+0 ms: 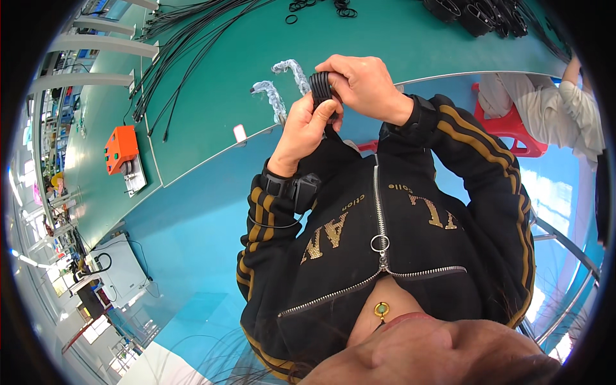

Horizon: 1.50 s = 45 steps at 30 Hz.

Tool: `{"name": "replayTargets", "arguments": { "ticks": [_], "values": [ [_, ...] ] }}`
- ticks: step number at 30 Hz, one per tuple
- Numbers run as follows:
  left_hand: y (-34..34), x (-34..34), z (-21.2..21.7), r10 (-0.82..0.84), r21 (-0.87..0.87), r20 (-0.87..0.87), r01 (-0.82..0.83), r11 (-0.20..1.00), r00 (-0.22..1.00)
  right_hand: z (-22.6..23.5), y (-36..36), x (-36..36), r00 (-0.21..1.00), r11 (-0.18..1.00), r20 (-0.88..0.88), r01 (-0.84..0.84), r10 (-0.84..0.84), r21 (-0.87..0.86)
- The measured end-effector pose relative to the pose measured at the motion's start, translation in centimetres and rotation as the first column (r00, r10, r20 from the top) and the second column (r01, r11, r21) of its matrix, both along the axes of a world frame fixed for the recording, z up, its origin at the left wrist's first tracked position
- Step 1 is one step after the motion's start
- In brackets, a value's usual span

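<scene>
Just past the near edge of the green table, both hands grip a coiled black cable [321, 88] wound in tight, parallel loops. My left hand [305, 125] wraps the lower side of the coil, thumb pressed along it. From above and the right, my right hand [362, 82] closes its fingers over the coil's top. Beside the hands, two bent brackets [272, 99] wrapped in clear plastic film stand at the table edge. The cable's ends are hidden by my fingers.
On the green table [237, 51], long black cables [183, 61] lie at the far left, with small black rings [292, 19] farther back. Bundled black cables [478, 16] sit far right. An orange box [122, 149] stands left. At right, another person [523, 106] sits on a red stool [526, 142].
</scene>
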<state>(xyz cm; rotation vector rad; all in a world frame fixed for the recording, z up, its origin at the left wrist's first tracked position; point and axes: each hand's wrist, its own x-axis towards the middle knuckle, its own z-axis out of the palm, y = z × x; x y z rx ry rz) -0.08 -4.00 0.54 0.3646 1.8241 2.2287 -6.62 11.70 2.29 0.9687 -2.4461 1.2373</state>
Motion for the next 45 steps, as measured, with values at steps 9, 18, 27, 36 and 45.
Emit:
{"name": "replayTargets", "arguments": {
  "ticks": [9, 18, 27, 36, 45],
  "values": [
    [-0.3, -1.2, 0.2, -0.082, -0.034, 0.044, 0.084, 0.996, 0.996, -0.1, -0.1, -1.7, 0.852, 0.953, 0.431, -0.234, 0.296, -0.192],
    [0.1, 0.0, -0.5, 0.151, 0.345, 0.288, -0.249, 0.905, 0.946, -1.9, 0.0, -2.5, 0.892, 0.956, 0.366, -0.196, 0.265, -0.217],
    [-1.2, -0.5, -0.5, 0.129, 0.112, 0.112, -0.141, 0.984, 0.985, -1.4, 0.6, -2.1, 0.903, 0.977, 0.372, -0.2, 0.214, -0.077],
    [-1.0, -0.4, -1.3, 0.188, 0.17, 0.128, -0.208, 0.963, 0.974, -1.9, 1.0, -2.6, 0.92, 0.982, 0.351, -0.139, 0.175, -0.127],
    [1.0, 0.4, 0.0, 0.074, 0.277, 0.375, -0.188, 0.942, 0.924, -2.5, 0.5, -2.0, 0.942, 0.984, 0.306, -0.092, 0.136, -0.155]
  ]
}}
